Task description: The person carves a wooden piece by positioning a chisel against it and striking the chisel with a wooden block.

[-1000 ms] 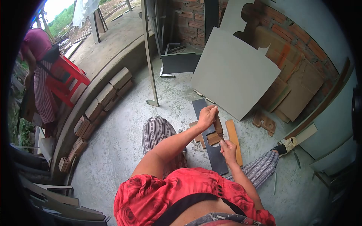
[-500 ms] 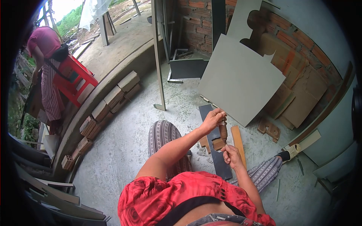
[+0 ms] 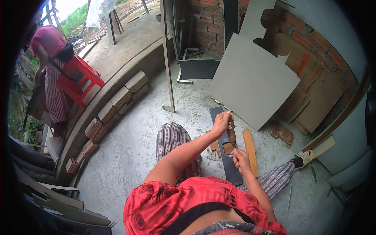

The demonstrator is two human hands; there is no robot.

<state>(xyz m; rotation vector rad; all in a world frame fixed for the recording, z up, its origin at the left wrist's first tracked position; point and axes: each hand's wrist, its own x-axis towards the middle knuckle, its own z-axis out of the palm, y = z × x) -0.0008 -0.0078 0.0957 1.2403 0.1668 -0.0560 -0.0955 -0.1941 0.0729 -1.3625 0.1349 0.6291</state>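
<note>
My left hand (image 3: pixel 222 123) is wrapped round the upper end of a brown cylindrical tool (image 3: pixel 232 135), which stands nearly upright. Lower down, my right hand (image 3: pixel 241 159) pinches the tool's thin end. Beneath both hands lies a long dark grey board (image 3: pixel 232 170) with a gap in its edge. A small brown wood block (image 3: pixel 228 148) shows at that gap. Just to the right is a yellowish wooden strip (image 3: pixel 250 152), touched by neither hand. The tool's tip is too small to make out.
A large grey panel (image 3: pixel 254 80) leans behind the board, with cardboard (image 3: pixel 321 100) beside it. Bricks (image 3: pixel 117 98) line a low curb at left. A person (image 3: pixel 49 43) bends near a red stool (image 3: pixel 80 84). A cut-out wooden piece (image 3: pixel 282 134) lies at right.
The view has shifted, so the scene sits further right in the picture. Both hands still hold the brown tool, which stands a little more upright than a second ago.
</note>
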